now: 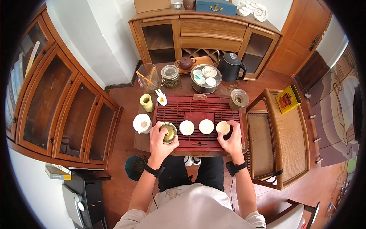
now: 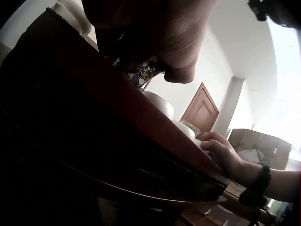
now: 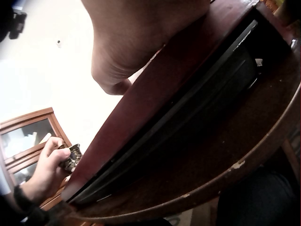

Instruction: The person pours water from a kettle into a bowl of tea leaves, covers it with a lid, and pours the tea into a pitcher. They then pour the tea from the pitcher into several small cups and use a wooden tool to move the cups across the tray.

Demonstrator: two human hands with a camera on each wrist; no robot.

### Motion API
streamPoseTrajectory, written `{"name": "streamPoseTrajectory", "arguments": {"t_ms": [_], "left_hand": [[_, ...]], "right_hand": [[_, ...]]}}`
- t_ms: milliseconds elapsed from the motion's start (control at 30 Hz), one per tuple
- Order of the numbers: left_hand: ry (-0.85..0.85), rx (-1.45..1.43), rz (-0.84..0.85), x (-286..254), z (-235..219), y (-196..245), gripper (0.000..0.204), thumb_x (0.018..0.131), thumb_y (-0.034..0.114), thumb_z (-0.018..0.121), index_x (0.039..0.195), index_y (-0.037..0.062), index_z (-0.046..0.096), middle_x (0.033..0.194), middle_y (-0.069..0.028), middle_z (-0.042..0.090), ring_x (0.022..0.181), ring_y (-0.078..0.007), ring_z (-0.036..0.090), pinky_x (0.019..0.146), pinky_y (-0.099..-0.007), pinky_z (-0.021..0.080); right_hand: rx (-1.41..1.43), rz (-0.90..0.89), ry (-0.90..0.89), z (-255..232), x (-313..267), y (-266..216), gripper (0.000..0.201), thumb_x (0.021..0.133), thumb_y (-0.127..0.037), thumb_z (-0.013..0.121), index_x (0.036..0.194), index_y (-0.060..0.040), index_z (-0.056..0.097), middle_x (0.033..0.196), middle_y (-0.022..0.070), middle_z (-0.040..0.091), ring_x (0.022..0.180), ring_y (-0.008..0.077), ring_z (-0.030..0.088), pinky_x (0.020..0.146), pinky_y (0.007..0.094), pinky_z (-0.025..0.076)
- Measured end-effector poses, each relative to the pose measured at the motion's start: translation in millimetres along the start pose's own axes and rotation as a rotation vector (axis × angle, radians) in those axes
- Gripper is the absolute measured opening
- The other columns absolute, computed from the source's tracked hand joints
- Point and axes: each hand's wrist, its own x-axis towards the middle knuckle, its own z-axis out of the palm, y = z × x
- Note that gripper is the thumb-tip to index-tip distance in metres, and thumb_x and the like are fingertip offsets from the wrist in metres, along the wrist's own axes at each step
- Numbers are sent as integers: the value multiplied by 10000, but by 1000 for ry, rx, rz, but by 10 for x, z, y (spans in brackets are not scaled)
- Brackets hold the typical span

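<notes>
My left hand (image 1: 159, 141) grips a patterned tea bowl (image 1: 169, 133), gold-green on top, at the left front of the red slatted tea tray (image 1: 166, 110). Its dark-and-light patterned side shows in the right wrist view. At the tray's right front, my right hand (image 1: 231, 139) pinches a small white teacup (image 1: 222, 127) between thumb and fingers. Two more white teacups, one on the left (image 1: 187, 128) and one on the right (image 1: 206, 126), stand in a row between the hands. Left of my left hand is a white spouted pitcher (image 1: 142, 123).
Behind the tray stand a glass jar of tea (image 1: 170, 78), a brown teapot (image 1: 186, 63), a metal basin holding white cups (image 1: 206, 88) and a black kettle (image 1: 231, 68). A glass cup (image 1: 239, 99) sits on the tray's right corner. A rattan chair (image 1: 297, 141) is at the right.
</notes>
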Motion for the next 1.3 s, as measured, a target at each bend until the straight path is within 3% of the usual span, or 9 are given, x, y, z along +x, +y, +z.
{"name": "streamPoseTrajectory", "arguments": {"t_ms": [133,500,1033,1300], "left_hand": [[28,-49,13,-15,-1,-24,562,641,21,869,1091,75,539,1256,-166,659,1022,-401,640,893,-497,535],[9,-134,-154,-6,26,-165,562,727,33,867,1189,57,547,1267,-187,673,1060,-336,696,930,-422,571],[-64,-9,-45,47,-31,24,552,683,43,885,1133,69,566,1263,-178,657,1088,-398,655,947,-493,547],[24,-11,-10,-59,-1,18,590,676,40,893,1155,77,550,1296,-200,635,1120,-399,655,974,-488,538]], "right_hand": [[-8,-9,-1,-7,2,-7,589,792,-121,817,1283,-5,514,1233,198,589,1153,402,597,1013,478,509],[-1,-9,5,1,-6,12,582,794,-121,817,1278,-1,517,1234,202,594,1156,402,599,1019,479,507],[5,-10,11,0,5,-9,582,789,-119,815,1275,-4,516,1223,199,591,1142,402,599,1014,478,504],[3,-5,0,-3,9,-5,577,792,-122,812,1273,-1,516,1216,201,590,1135,402,599,1011,477,504]]}}
